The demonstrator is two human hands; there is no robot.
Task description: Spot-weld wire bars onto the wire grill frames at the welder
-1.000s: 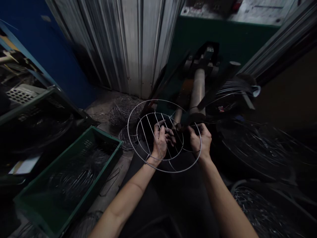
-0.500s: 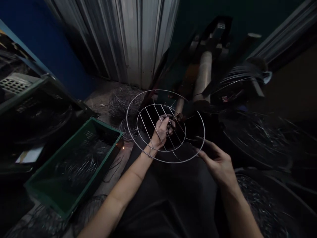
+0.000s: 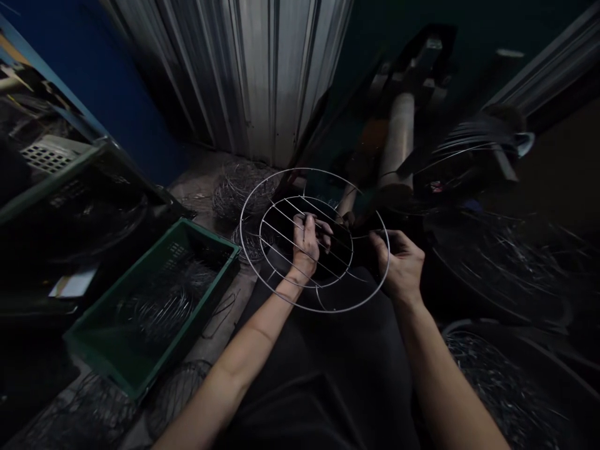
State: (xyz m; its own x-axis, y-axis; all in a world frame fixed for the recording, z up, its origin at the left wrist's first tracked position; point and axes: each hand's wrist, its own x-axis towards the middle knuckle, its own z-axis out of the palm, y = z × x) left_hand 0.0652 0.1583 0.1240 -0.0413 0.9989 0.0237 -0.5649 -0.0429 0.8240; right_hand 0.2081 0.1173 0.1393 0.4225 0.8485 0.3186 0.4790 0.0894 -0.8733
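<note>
A round wire rack (image 3: 319, 287), with an outer ring, an inner ring and parallel bars across the middle, is held above my lap. My left hand (image 3: 307, 244) is at the rack's centre, its fingers curled and thumb up among the bars; the exact grip is partly hidden. At the right side of the rack, my right hand (image 3: 400, 256) is closed, thumb and fingers pinching the outer ring near a short joining wire. Part of the ring at the upper right fades into the dark background.
A green crate (image 3: 154, 375) holding wire pieces stands at left, with wire bundles (image 3: 244, 190) on the floor behind it. A machine with a metal cylinder (image 3: 398, 134) stands ahead. Dark containers of wire pieces (image 3: 497, 369) line the right. A corrugated metal wall (image 3: 262, 81) rises behind.
The rack has turned counter-clockwise, so its bars slope less steeply. My right hand has moved up and closed from a looser, open pose onto the ring. The view has shifted slightly left.
</note>
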